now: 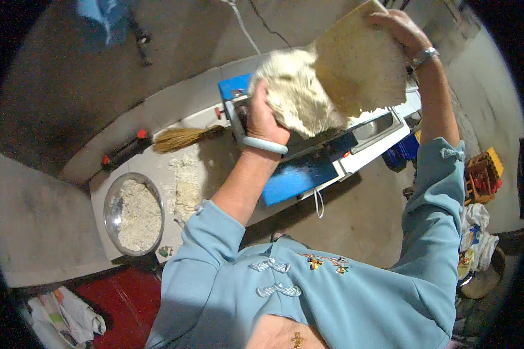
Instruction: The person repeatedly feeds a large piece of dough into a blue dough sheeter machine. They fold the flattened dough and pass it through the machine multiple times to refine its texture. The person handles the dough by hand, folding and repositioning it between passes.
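Observation:
My left hand [265, 117] grips a thick, pale slab of dough [294, 91] with the thumb on its near side. My right hand [399, 32] holds a flat yellowish-brown board [358, 59] by its far right edge. The board is tilted up, and the dough meets its lower left side. Scraps of dough cling along the board's bottom edge. Beneath both hands stands a blue and white machine [299, 183], which looks like a dough roller. The dough, board and left arm hide much of it.
A steel basin [157, 196] of crumbly floured dough [139, 218] stands on the left of the worktop. Loose flour [187, 187] and a straw hand broom [181, 138] lie between it and the machine. A white cord [318, 203] hangs at the machine's front. Plastic bags [476, 235] sit far right.

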{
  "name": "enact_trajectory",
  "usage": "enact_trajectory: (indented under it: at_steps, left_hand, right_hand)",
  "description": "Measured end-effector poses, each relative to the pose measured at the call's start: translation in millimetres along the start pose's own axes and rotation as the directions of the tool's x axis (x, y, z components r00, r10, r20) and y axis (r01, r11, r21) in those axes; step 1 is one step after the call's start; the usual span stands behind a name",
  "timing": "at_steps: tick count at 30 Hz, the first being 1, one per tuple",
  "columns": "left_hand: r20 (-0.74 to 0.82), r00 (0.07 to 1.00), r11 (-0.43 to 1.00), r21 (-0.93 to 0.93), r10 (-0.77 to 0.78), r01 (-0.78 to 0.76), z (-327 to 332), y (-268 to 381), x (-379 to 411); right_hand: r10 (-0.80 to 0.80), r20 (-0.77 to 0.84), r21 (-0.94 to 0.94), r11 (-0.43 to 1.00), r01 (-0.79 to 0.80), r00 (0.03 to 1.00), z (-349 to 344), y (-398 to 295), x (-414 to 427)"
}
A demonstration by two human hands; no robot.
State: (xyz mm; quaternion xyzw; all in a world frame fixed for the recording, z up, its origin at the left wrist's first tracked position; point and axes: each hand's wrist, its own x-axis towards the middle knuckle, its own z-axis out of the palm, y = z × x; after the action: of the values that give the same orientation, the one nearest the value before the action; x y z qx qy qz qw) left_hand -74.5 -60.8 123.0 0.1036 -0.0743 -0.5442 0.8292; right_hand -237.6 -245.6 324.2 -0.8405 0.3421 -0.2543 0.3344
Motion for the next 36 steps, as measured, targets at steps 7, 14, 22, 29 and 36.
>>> enact_trajectory:
  at_steps: [7,14,22,29,36]
  left_hand:
    - [-0.346,0.937,0.965,0.232,-0.035,0.122,-78.6,-42.7,19.7]
    - [-0.297,0.955,0.853,0.502,0.014,0.143,-74.7,-14.3,-15.7]
    - [-0.312,0.926,0.736,0.675,0.213,0.058,-83.6,-14.2,14.4]
    - [-0.042,0.918,-0.030,0.998,0.395,0.059,-90.4,6.0,14.0]
    - [0.575,0.804,-0.394,0.710,-0.153,-0.583,-56.9,-11.1,-14.9]
  right_hand:
    - [0.003,-0.032,-0.087,0.996,-0.006,0.999,4.9,119.0,22.7]
    - [0.067,0.040,-0.143,0.988,-0.061,0.997,11.6,123.4,26.2]
    - [0.097,0.126,0.028,0.995,-0.101,0.987,13.8,133.8,30.4]
    - [0.001,0.134,0.081,0.997,-0.012,0.991,10.9,152.3,34.3]
    - [0.050,0.178,-0.014,0.999,-0.049,0.983,5.3,143.3,34.2]
